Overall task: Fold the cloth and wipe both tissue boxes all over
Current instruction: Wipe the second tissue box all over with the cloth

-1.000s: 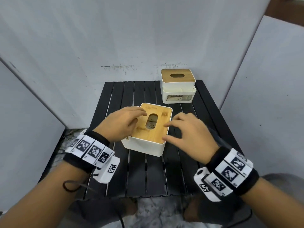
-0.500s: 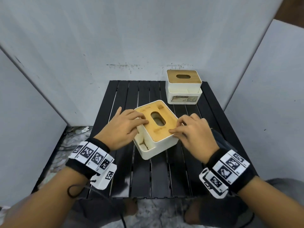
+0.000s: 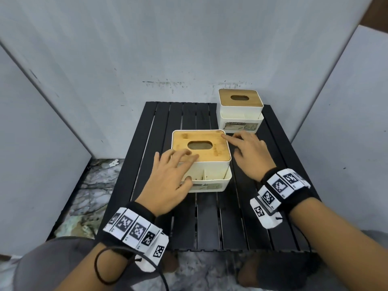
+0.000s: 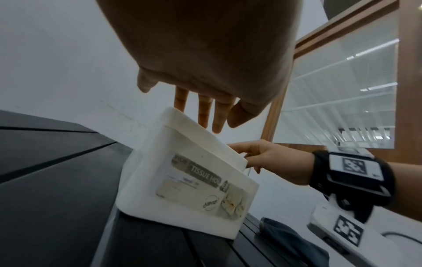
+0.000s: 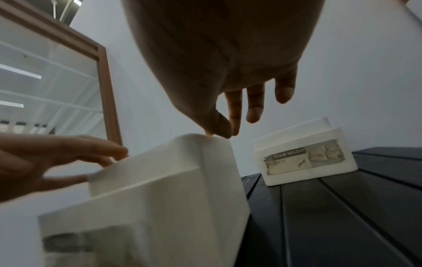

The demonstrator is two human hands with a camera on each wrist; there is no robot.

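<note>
The near tissue box point(image 3: 206, 176), white with a bamboo lid point(image 3: 212, 154), stands square in the middle of the black slatted table point(image 3: 210, 223), its labelled side point(image 4: 196, 182) facing me. My left hand point(image 3: 178, 166) lies on its near left corner, fingers spread on the lid and thumb at the front compartment. My right hand point(image 3: 247, 152) is beside its right wall, index tip touching the lid's far right corner point(image 5: 212, 134). The second tissue box point(image 3: 240, 114) stands at the back right. A dark blue-grey cloth point(image 4: 294, 240) lies on the table under my right wrist.
Grey partition panels point(image 3: 52, 127) close in the table on the left, back and right. A marble-patterned floor point(image 3: 94, 185) shows to the left and in front. My knees point(image 3: 52, 259) are just below the table's near edge.
The near box has been turned from a slanted position until its labelled front faces me. My left hand slid to its near left corner and my right hand to its far right corner.
</note>
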